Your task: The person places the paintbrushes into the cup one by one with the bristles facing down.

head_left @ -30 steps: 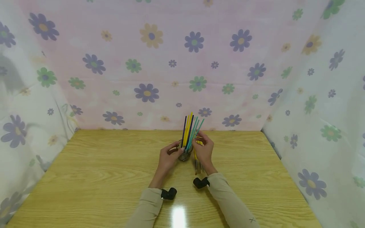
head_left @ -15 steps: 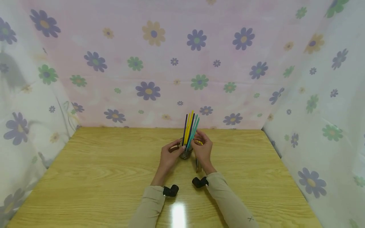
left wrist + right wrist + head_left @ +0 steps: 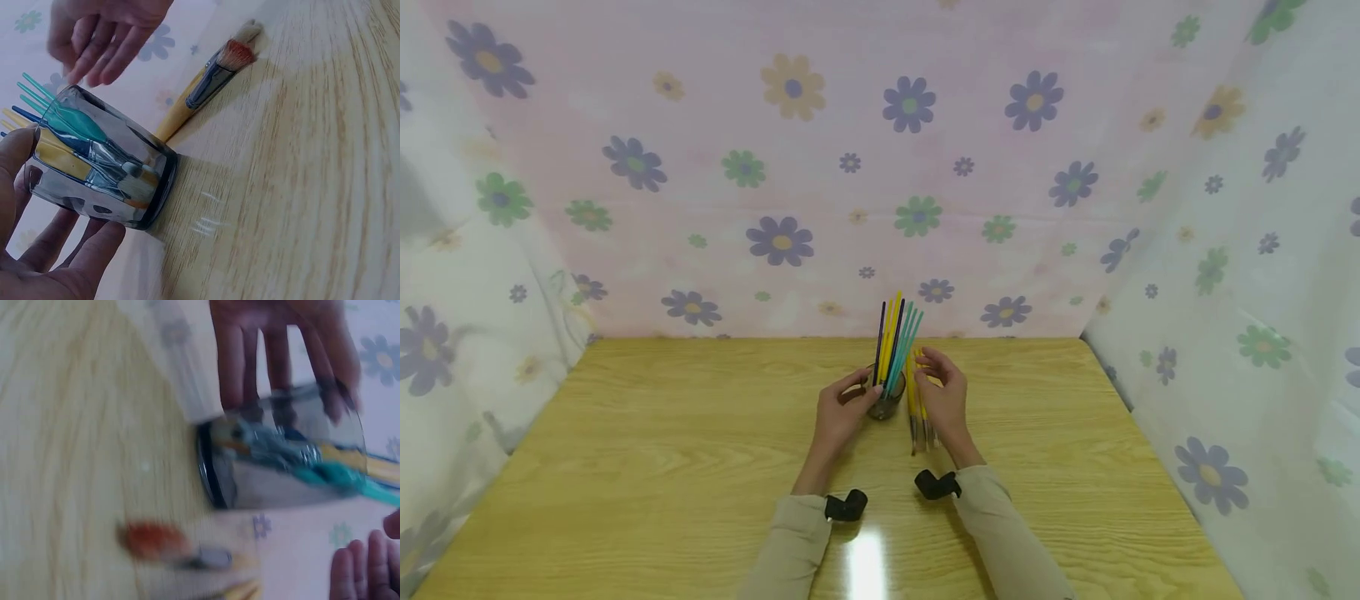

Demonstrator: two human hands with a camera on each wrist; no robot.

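Note:
My left hand (image 3: 841,417) grips a clear, dark-tinted glass (image 3: 883,412) standing on the table, its fingers and thumb round the wall. Inside, several paintbrushes lean bristles down: teal paintbrushes (image 3: 907,346) on the right, dark blue and yellow paintbrushes (image 3: 889,337) on the left. Just right of the glass is my right hand (image 3: 947,404), with nothing in its loosely bent fingers; the left wrist view has it above the rim. Beneath and beside it lie yellow-handled paintbrushes (image 3: 913,412), bristles toward me. One shows reddish bristles (image 3: 236,55). The right hand partly covers them in the head view.
A wood-grain table (image 3: 662,467) spreads out on both sides. Flower-printed cloth (image 3: 820,183) hangs along its back edge and both sides. Each wrist carries a small black camera (image 3: 847,506).
My right hand has let go of a teal paintbrush, which now leans in the glass with the others, and has drawn back slightly to the right. The left hand keeps its hold on the glass.

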